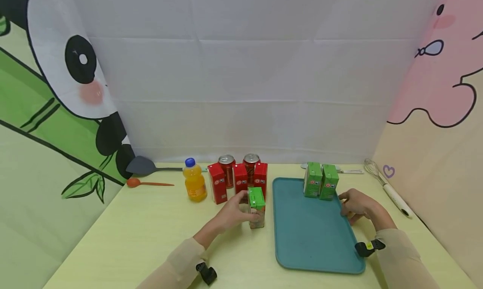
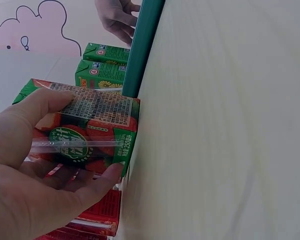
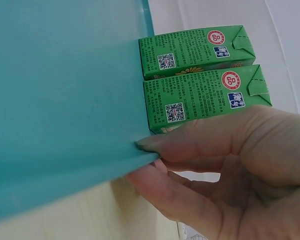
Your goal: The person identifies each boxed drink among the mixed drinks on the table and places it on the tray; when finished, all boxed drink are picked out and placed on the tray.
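Tabletop [image 1: 124,243]: pale, broad on the left side, leaving room to swing an arm.
Tray [image 1: 313,238]: teal, shallow, probably stiff plastic; its low raised rim is the edge to lift over.
Strawberry juice carton [image 2: 97,137]: upright just left of the tray, a narrow gap between; whether its base touches the tabletop I cannot tell.
Left hand [image 1: 233,213]: pinches that carton, thumb across the text panel, fingers opposite.
Handling: probably modest in weight, firm paperboard, smooth, liable to dent if squeezed; best held mid-height on the flat sides, minding the wrapped straw [image 2: 75,146] on its face.
Right hand [image 1: 356,205]: pinches the tray's right rim, thumb above, forefinger below.
Two green cartons [image 1: 329,182]: side by side in the tray's far right corner; the tray floor in front gives standing room.
Three red cartons [image 1: 217,184]: crowd close behind the left hand, so sideways room there is tight.
Orange juice bottle [image 1: 195,186]: upright, blue-capped, left of the red cartons.
Two red cans [image 1: 250,169]: behind the red cartons.
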Action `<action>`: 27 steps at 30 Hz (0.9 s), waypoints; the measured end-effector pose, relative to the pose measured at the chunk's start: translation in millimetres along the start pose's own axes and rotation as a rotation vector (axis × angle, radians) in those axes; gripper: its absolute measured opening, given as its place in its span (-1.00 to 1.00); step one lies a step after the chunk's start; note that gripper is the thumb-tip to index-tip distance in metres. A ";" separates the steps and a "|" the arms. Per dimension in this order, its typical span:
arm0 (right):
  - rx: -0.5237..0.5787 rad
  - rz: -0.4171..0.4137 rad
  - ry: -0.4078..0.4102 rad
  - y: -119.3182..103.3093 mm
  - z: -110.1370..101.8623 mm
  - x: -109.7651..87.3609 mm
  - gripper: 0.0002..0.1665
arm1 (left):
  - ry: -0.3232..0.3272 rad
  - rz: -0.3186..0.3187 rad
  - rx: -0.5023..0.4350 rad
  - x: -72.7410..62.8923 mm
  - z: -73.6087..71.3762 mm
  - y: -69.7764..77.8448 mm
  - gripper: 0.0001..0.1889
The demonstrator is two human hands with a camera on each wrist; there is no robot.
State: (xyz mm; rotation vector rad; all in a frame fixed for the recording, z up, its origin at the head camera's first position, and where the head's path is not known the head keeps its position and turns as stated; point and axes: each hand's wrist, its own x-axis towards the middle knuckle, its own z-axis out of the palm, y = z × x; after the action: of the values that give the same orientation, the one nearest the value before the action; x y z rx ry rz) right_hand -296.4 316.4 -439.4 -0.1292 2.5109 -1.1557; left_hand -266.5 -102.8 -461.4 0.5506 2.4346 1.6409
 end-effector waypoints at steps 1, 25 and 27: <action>0.000 -0.001 0.002 -0.4 -0.2 -0.2 -0.15 | 0.002 0.001 0.001 0.0 0.1 0.4 -0.33; 0.009 0.001 -0.002 -1.6 -0.1 -2.8 -0.17 | -0.005 -0.003 0.012 0.3 0.5 -2.6 -0.30; 0.007 0.005 -0.004 -1.6 0.2 -1.9 -0.17 | -0.005 -0.002 0.011 0.1 0.0 -2.9 -0.29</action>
State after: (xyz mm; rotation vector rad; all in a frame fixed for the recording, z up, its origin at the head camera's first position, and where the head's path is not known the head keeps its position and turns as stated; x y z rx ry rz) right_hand -294.7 315.6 -437.8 -0.1232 2.5018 -1.1606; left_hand -267.2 -103.8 -464.0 0.5528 2.4404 1.6244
